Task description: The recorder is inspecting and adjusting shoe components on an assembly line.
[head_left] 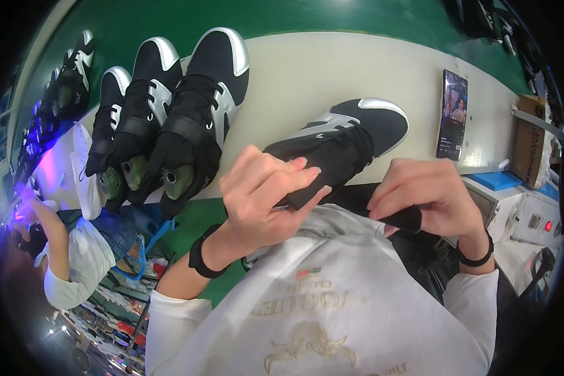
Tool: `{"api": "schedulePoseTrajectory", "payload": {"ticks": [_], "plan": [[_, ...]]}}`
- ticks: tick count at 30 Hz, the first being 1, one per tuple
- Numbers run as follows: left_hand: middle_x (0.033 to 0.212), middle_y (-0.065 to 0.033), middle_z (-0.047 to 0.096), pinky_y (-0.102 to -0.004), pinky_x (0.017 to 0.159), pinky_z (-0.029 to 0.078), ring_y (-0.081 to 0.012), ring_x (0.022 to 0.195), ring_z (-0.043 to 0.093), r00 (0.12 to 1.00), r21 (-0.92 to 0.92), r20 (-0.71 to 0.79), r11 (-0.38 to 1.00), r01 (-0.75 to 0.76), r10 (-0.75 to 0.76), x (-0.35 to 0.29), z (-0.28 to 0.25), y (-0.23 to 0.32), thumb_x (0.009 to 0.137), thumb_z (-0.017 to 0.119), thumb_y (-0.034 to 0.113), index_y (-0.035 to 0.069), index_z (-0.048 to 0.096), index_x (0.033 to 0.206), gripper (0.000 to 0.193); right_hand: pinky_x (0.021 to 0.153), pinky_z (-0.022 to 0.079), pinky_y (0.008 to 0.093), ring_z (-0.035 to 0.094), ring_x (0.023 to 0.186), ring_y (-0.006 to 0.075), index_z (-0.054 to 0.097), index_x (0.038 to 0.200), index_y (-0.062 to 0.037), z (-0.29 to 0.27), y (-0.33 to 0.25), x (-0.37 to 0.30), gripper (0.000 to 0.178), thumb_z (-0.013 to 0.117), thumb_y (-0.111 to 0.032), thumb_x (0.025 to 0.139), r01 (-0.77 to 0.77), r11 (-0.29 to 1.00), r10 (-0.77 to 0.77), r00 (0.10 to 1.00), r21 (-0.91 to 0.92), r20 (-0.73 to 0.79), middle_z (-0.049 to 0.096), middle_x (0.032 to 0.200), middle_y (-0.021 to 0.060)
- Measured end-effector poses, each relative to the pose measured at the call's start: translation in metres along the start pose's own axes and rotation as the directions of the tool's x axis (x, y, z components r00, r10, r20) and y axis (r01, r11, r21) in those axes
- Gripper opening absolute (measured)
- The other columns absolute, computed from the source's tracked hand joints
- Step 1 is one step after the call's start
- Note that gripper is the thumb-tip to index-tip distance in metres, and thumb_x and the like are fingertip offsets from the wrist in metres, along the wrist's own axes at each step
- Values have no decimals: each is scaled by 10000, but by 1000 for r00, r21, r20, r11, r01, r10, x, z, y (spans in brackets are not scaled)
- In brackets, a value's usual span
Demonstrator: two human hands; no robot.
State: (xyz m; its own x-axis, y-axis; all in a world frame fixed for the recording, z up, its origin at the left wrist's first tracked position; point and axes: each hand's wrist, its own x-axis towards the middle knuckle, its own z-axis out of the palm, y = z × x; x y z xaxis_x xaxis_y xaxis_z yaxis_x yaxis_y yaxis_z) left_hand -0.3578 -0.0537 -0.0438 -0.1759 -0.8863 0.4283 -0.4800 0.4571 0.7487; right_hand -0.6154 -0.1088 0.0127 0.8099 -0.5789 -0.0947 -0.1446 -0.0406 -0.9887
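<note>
A black shoe with silver trim (382, 128) lies on its side on the pale table before me, its silver toe pointing to the far right. My left hand (266, 194) is closed at the ankle end of this shoe, with black fabric between thumb and fingers. To the right, and nearer my body, my right hand (423, 191) pinches a black fabric strap (404, 219). The strap runs left toward the shoe; where it joins is hidden. Each wrist wears a black band.
Several matching shoes (200, 103) stand in a row at the left. A phone (452, 116) lies at the table's (294, 69) right. Beyond it are a cardboard box (529, 144) and a white machine (526, 219) with a red light. Another person (75, 257) sits at the far left.
</note>
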Motion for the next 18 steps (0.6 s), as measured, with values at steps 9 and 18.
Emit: {"api": "schedulePoseTrajectory", "payload": {"ticks": [9,18], "plan": [[803,-28,654,-291,557,424,-210,659,533,991,-66,118,996,-58,66,4,-2,-6,587,900,104,112,712,857,329,552,418,239,517,609,58,626,735,-2,20,34,96,159,766,-44,797,-303,904,379,895,302,-234,593,644,-3],[907,-35,651,-316,603,448,-233,715,538,992,-11,122,999,-40,41,-10,-1,5,613,882,102,103,698,925,363,673,510,409,632,691,318,537,783,39,34,50,141,211,734,-38,781,-242,925,190,962,-293,-194,618,740,196]]}}
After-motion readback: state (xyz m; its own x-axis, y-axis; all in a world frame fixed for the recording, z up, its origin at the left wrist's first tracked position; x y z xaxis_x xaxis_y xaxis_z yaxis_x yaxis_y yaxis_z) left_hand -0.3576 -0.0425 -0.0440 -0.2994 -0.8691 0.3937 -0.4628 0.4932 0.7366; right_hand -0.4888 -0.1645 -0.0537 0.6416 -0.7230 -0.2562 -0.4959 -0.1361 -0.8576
